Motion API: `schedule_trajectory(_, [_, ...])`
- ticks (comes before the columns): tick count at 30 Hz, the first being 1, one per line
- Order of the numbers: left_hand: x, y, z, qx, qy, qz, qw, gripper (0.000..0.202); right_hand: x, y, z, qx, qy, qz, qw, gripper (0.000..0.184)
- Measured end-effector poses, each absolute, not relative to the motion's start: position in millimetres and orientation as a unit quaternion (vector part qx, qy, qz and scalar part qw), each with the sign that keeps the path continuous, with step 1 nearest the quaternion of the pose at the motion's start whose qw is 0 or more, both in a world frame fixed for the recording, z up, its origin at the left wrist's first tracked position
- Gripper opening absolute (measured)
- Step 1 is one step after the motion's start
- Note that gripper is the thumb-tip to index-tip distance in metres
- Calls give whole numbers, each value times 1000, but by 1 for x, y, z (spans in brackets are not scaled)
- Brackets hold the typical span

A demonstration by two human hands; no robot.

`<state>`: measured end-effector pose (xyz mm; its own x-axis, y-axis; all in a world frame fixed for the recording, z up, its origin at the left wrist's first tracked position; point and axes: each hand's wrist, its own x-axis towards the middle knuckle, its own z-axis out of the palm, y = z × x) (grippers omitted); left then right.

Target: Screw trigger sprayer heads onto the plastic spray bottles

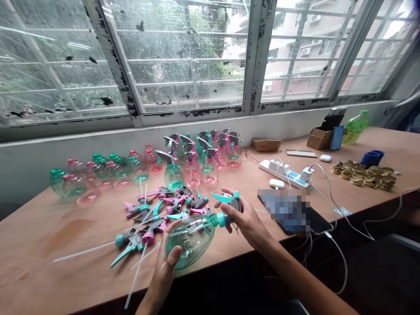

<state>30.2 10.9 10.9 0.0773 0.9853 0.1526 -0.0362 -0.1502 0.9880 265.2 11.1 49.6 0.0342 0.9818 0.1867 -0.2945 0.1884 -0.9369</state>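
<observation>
watching remotely, i have my left hand (pixel 163 266) curled round a green bottle (pixel 195 245), right hand (pixel 246 218) gripping a spray head (pixel 224 219) at its neck, topped bottles (pixel 210 173) beyond both, while open bottles (pixel 113 176) and loose heads (pixel 156 225) past the left look undone.

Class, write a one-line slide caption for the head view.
The left hand holds a green bottle while the right hand grips a trigger head at its neck.
</observation>
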Motion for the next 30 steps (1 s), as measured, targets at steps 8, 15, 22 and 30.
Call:
schedule_trajectory(8, [33,7,17,659,396,466,438,74,289,-1,-3,-401,-500,598,482,39])
schedule_trajectory(15, [36,-1,10,740,395,400,369,89,294,6,-6,-395,-469,594,521,40])
schedule_trajectory(22, [40,-1,-6,787,356,442,241,71,294,6,-4,-406,-467,600,507,44])
schedule_trajectory(30, [46,-8,7,823,389,410,57,71,293,15,-10,-361,-453,628,520,41])
